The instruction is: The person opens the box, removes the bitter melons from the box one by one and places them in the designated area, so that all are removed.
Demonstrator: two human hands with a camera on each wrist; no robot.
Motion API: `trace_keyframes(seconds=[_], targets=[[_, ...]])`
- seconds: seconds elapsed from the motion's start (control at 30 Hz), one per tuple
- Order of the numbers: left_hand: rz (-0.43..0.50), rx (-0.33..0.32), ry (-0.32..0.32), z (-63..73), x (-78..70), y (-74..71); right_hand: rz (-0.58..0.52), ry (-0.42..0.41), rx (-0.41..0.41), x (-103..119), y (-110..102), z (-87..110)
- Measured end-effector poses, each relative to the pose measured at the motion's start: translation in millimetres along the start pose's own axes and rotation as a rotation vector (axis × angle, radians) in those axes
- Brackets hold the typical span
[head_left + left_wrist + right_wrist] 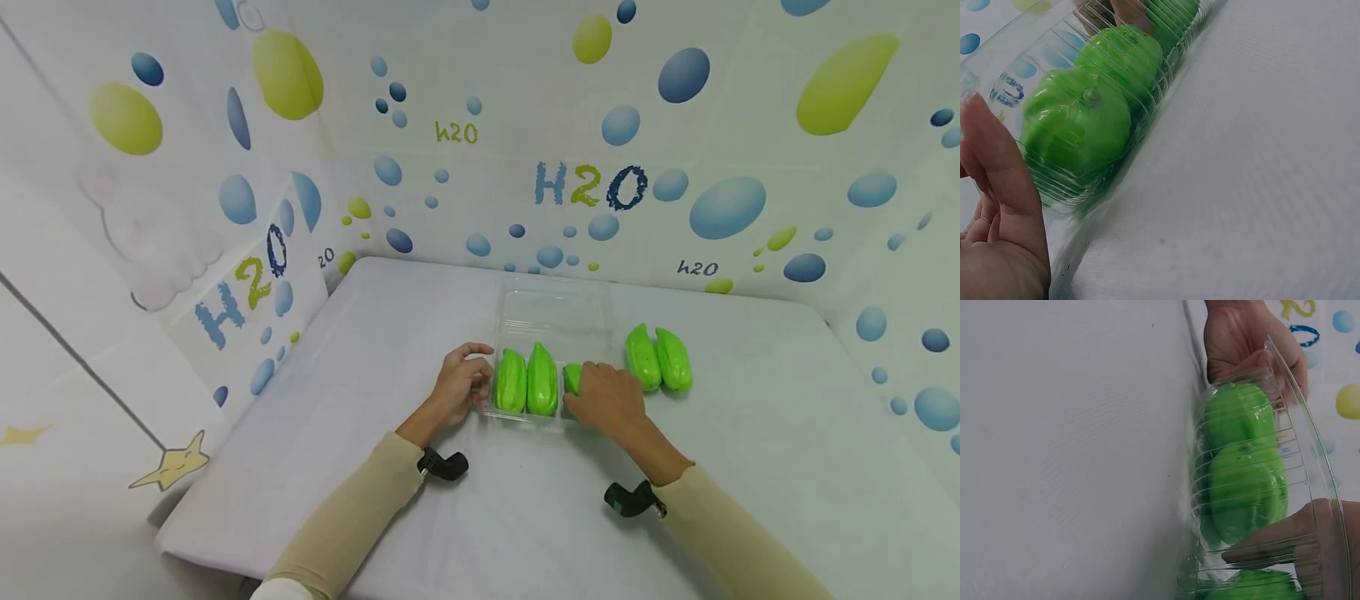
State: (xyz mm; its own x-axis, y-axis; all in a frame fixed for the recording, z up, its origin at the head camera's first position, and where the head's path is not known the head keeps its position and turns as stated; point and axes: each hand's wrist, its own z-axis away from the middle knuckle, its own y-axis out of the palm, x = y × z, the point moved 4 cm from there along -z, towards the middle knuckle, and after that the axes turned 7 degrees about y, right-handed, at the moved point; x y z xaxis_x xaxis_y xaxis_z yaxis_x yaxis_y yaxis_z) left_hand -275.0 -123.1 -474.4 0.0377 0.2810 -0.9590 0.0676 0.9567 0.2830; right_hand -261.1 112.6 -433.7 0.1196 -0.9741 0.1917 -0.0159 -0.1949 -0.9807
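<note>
A clear plastic clamshell box [525,417] stands on the table with its lid folded back. Two long, ridged green peppers [512,381] [542,380], glossy and pointed at one end, lie side by side in its left half. My right hand [611,400] grips a third green pepper [572,378] in the right half of the box, covering most of it. Beside the left wall is my left hand [453,385], its fingers loosely bent and its thumb [1007,169] extended by the plastic. Whether that hand touches the wall I cannot tell.
Two more green peppers [642,358] [673,360] lie on the white-covered table [750,417], right of the box. The transparent lid [555,312] lies toward the back. Behind the table hangs a white backdrop [510,133] with blue and green spots.
</note>
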Motion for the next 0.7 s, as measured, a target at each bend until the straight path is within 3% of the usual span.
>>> trace_keyframes(seconds=[0.4, 0.7], targets=[[-0.003, 0.013, -0.002, 0.7, -2.1, 1.2, 0.003, 0.021, 0.090, 1.8, 3.4, -7.9], [0.003, 0.012, -0.011, 1.5, -2.2, 0.2, -0.044, 0.046, 0.051, 2.9, 5.4, -8.3]])
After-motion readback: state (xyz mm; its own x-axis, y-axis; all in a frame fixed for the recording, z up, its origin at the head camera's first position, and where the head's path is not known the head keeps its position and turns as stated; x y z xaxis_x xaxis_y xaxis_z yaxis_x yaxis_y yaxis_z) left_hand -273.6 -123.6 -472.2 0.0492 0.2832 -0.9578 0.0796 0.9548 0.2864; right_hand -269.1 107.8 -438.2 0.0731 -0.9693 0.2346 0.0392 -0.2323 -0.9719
